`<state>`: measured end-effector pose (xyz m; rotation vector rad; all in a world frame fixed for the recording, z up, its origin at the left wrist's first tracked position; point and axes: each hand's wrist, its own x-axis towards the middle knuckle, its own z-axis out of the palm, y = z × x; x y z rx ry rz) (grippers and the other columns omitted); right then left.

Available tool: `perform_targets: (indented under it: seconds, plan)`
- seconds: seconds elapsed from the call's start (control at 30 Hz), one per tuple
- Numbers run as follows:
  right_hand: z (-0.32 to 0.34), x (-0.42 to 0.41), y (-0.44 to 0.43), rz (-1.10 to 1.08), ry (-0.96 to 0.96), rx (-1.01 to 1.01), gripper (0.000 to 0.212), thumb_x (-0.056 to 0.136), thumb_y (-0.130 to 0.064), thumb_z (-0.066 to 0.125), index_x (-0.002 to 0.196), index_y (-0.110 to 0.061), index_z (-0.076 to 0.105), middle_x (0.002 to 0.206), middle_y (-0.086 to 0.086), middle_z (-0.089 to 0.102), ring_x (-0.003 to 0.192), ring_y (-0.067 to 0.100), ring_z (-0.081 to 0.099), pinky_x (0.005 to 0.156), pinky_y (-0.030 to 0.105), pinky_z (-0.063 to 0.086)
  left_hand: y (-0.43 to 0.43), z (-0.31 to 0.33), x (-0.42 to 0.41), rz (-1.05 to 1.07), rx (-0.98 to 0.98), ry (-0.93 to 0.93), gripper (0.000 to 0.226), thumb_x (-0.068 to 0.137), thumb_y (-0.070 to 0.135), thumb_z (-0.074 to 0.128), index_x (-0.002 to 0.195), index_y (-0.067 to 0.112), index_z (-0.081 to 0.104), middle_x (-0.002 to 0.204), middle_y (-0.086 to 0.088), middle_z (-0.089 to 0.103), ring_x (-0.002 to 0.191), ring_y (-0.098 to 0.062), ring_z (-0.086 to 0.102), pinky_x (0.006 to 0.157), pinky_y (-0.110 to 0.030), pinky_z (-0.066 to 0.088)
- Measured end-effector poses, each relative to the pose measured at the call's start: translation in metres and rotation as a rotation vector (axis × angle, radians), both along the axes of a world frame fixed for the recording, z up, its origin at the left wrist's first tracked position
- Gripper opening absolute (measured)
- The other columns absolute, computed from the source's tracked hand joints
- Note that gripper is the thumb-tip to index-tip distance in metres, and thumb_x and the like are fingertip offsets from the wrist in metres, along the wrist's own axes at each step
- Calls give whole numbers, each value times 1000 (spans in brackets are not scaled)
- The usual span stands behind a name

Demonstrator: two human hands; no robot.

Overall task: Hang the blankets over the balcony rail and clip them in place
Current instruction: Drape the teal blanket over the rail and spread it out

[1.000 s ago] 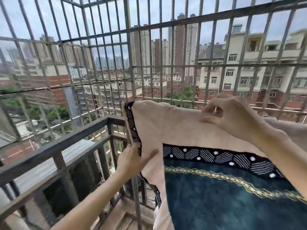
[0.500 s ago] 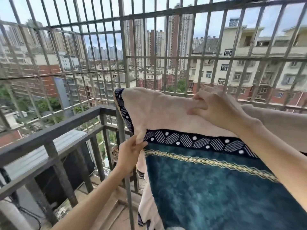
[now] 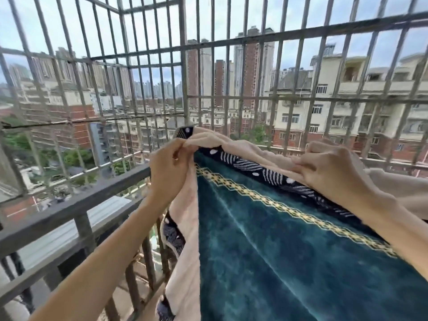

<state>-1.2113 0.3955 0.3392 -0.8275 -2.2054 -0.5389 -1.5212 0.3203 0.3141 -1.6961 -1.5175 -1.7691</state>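
Caged balcony (image 3: 183, 66) over city blocks (image 3: 324, 107), teal blanket (image 3: 278, 251) at rail (image 3: 92, 193), left hand (image 3: 169, 172) grip pinched its corner, right hand (image 3: 333, 167) grip pinched its top edge.

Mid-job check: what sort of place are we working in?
Probably a high-floor apartment balcony. A metal security grille encloses it, the blanket hangs by a balcony rail, and apartment blocks stand opposite, with rooftops below.
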Motion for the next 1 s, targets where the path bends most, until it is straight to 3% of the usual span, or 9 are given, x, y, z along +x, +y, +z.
perform_targets:
  seconds: [0.1, 0.2, 0.33, 0.57, 0.7, 0.77, 0.83, 0.9, 1.0]
  plan:
    - [12, 5, -6, 43, -3, -117, 6, 84, -22, 70, 86, -20, 75, 69, -12, 60, 61, -2, 55, 56, 11, 49, 8, 6, -5, -30, -15, -5, 22, 95, 29, 61, 74, 37, 59, 54, 17, 54, 47, -2, 45, 46, -15, 30]
    - [17, 6, -8, 0, 32, -200, 14, 85, -30, 63, 90, -23, 74, 77, -14, 65, 66, -5, 58, 60, 11, 50, 20, 10, -8, -48, -32, 3, 26, 95, 32, 61, 69, 30, 62, 51, 11, 52, 45, -6, 40, 45, -19, 28]
    - [21, -3, 1, -98, 31, -185, 9, 86, -18, 67, 88, -14, 74, 78, -8, 67, 67, 2, 58, 70, 18, 53, 35, 24, -6, -41, -16, 32, 24, 94, 34, 58, 79, 18, 69, 53, 11, 55, 40, -4, 41, 39, -14, 31]
    - [64, -8, 21, -236, 245, -218, 5, 92, -8, 61, 94, -7, 65, 86, 4, 67, 65, 3, 55, 60, 9, 46, 71, 62, -21, -13, 51, 55, 23, 96, 28, 59, 95, 10, 74, 62, 10, 59, 43, -2, 44, 40, -11, 38]
    - [121, -21, 25, -226, 340, -43, 13, 92, -4, 59, 103, -3, 67, 102, 13, 70, 92, 20, 61, 92, 26, 41, 89, 99, -38, -17, 115, 138, 25, 96, 30, 59, 91, 10, 73, 67, 6, 62, 47, 3, 46, 47, -7, 40]
    - [143, -33, 30, -234, 359, 32, 15, 92, -2, 58, 102, -2, 69, 102, 14, 71, 94, 18, 61, 98, 28, 39, 96, 123, -51, 47, 160, 237, 26, 96, 28, 60, 83, 9, 73, 64, 4, 61, 47, -3, 47, 51, -6, 38]
    - [153, -47, 41, -248, 365, 44, 14, 91, -2, 58, 100, -1, 69, 100, 13, 71, 87, 13, 56, 95, 23, 36, 112, 141, -70, 152, 169, 336, 31, 96, 27, 59, 75, 7, 71, 62, -3, 64, 51, -16, 52, 50, -9, 32]
    - [147, -56, 55, -272, 296, -31, 13, 91, -8, 61, 98, -2, 70, 96, 9, 72, 82, 11, 57, 95, 24, 39, 133, 137, -86, 164, 110, 391, 29, 94, 22, 61, 74, 5, 73, 62, -7, 68, 54, -22, 59, 54, -20, 40]
    - [105, -54, 66, -325, 66, -377, 9, 87, -18, 66, 91, -11, 68, 94, 4, 70, 73, 5, 59, 73, 18, 48, 160, 89, -84, 65, -203, 381, 12, 86, 4, 67, 79, 6, 77, 78, -4, 73, 66, -14, 63, 64, -20, 50]
